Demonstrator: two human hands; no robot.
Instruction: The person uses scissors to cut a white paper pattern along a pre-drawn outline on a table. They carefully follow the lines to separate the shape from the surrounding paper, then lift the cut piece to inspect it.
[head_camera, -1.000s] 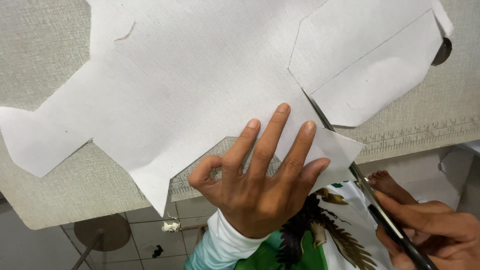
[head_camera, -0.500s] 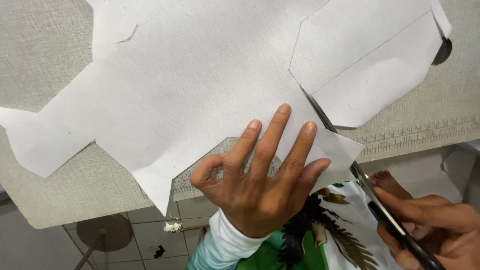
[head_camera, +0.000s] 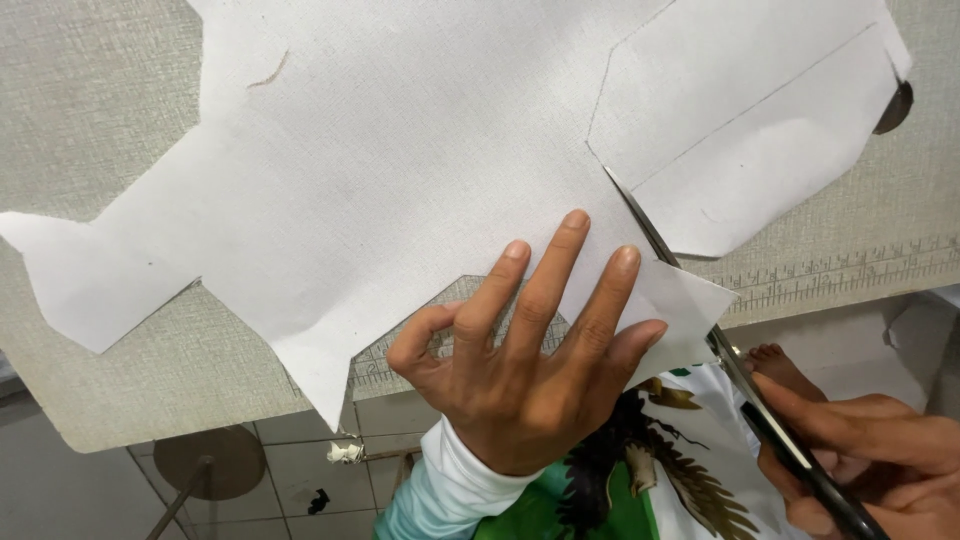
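your left hand (head_camera: 530, 370) presses the white fabric (head_camera: 400, 170) flat at the bench's (head_camera: 120, 120) near edge, fingers spread. your right hand (head_camera: 860, 450) grips the scissors (head_camera: 700, 300). the blades run close beside your fingertips; a slip could nick them or wander off the marked line.

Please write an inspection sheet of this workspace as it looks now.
Surface: grey textured table with a printed ruler strip along its near edge.
Job's things: white fabric lies flat and overhangs the edge; scissors have their blades in a cut in it.
Clutter: nothing seen.
Grippers: left hand presses spread fingers on the fabric; right hand grips the scissors' handles.
Cables: nothing seen.
Surroundings: tiled floor and a round stool below.
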